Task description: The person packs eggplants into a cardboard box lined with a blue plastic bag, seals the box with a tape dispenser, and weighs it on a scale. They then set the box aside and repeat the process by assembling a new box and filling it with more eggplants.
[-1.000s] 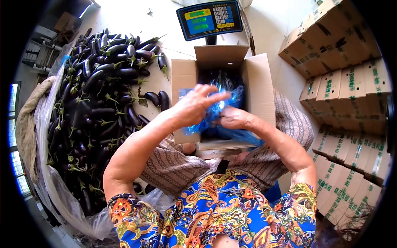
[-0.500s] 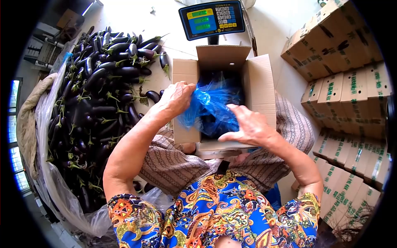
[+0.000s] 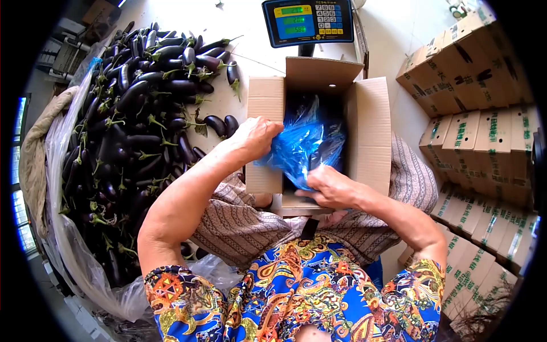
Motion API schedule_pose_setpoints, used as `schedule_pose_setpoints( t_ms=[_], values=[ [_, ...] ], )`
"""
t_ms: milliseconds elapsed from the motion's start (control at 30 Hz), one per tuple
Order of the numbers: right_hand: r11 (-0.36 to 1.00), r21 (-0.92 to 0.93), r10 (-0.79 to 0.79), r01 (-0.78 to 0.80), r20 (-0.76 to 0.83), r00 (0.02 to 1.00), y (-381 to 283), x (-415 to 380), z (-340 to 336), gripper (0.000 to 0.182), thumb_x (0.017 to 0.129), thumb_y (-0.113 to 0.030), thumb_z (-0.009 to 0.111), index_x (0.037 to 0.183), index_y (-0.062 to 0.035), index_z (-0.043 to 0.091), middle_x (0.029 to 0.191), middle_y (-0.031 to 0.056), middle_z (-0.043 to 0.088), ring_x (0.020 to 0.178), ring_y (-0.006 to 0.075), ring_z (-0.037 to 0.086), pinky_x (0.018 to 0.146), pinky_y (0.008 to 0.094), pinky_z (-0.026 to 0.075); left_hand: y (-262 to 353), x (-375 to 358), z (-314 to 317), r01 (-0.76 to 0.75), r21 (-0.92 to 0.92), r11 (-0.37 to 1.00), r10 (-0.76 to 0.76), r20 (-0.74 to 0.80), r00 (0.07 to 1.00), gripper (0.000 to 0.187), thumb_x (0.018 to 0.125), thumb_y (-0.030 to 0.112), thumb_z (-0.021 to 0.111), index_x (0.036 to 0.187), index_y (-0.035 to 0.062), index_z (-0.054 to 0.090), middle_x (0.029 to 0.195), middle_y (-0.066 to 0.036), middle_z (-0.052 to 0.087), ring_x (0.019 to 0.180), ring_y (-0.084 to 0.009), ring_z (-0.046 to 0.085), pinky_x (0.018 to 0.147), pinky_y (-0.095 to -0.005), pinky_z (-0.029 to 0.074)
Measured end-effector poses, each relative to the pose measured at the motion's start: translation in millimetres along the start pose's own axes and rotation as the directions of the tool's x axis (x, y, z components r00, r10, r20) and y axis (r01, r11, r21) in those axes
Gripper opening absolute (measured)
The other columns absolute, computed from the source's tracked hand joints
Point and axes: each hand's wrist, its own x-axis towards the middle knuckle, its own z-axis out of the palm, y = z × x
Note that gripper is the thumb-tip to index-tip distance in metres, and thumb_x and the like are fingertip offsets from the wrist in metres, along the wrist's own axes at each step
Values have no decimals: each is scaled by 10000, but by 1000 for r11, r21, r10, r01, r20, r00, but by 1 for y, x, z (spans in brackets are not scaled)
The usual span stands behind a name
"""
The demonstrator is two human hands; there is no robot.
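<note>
An open cardboard box [image 3: 373, 137] stands between my knees with its flaps spread. Inside it a thin blue plastic bag [image 3: 302, 142] lies bunched over dark contents that I can barely see. My left hand [image 3: 259, 137] is closed on the bag's gathered edge above the left flap. At the near side of the box, my right hand [image 3: 330, 188] has its fingers drawn together on the bag's lower edge. To the left, many eggplants [image 3: 137, 142] are heaped on a clear plastic sheet [image 3: 62, 171].
A scale display [image 3: 309, 24] with green digits rises just behind the box. Stacked cartons [image 3: 467, 74] with green tape stand along the right side. A few loose eggplants [image 3: 215, 125] lie near the box's left flap.
My right hand has gone from spread fingers to closed ones and moved down, pulling the bag toward the near edge. My left hand still grips the bag. The whole view has shifted slightly.
</note>
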Motion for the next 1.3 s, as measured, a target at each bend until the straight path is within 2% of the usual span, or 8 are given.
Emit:
schedule_pose_setpoints(
  t_ms=[167,267,367,633,833,900,1233,1300],
  values=[
    [994,107,48,-20,-263,964,21,-29,-28,185,878,-176,700,802,-9,673,630,181,611,543,308,601,543,395,479,14,1,-11,-32,132,991,14,136,991,186,777,1,578,938,60,650,811,-200,677,776,-414,667,693,-488,539],
    [667,538,597,-515,27,802,45,-21,-48,116,887,-166,665,883,-77,739,651,-32,621,594,51,560,559,280,479,33,-2,1,-72,158,985,33,235,972,177,773,22,612,938,64,659,782,-197,668,791,-396,678,696,-483,557],
    [647,691,470,-322,-29,882,74,-8,-35,142,892,-163,669,979,-68,731,795,-54,666,670,35,555,610,232,465,62,-12,26,-171,63,983,143,310,940,166,755,26,631,920,33,644,795,-226,652,783,-404,678,684,-476,563],
    [919,-85,381,-386,-75,922,63,63,-49,377,713,-8,545,1040,-42,730,987,266,684,992,398,662,893,423,533,135,49,95,-208,-172,963,211,-3,977,237,712,35,641,939,-32,635,822,-240,656,795,-413,664,682,-504,538],
    [890,-261,409,-375,88,908,40,59,-39,240,693,-7,566,866,-65,723,896,213,696,882,391,676,741,440,554,152,62,129,-194,106,975,189,51,981,235,880,113,558,1087,14,608,964,-189,633,957,-272,620,891,-402,470],
    [935,-343,75,-96,-74,994,39,41,-25,89,732,-38,582,745,-50,670,794,192,671,756,388,671,635,479,535,154,51,117,-255,90,963,242,135,961,242,887,125,558,1097,14,607,947,-202,638,935,-292,628,881,-414,477],
    [774,-603,-222,196,32,974,31,4,-4,182,880,-139,491,1003,-42,586,1034,132,512,974,283,525,838,399,444,179,-16,-24,-335,-161,928,370,494,787,267,905,162,570,1130,26,618,852,-241,663,835,-383,665,829,-470,506],
    [699,-714,241,43,291,926,-5,18,-8,337,854,-187,549,1140,-15,599,1164,152,528,1080,266,524,908,409,440,170,-13,-54,-505,-11,863,487,279,828,307,837,103,631,1136,34,627,899,-221,654,905,-384,654,832,-472,511]
  ],
)
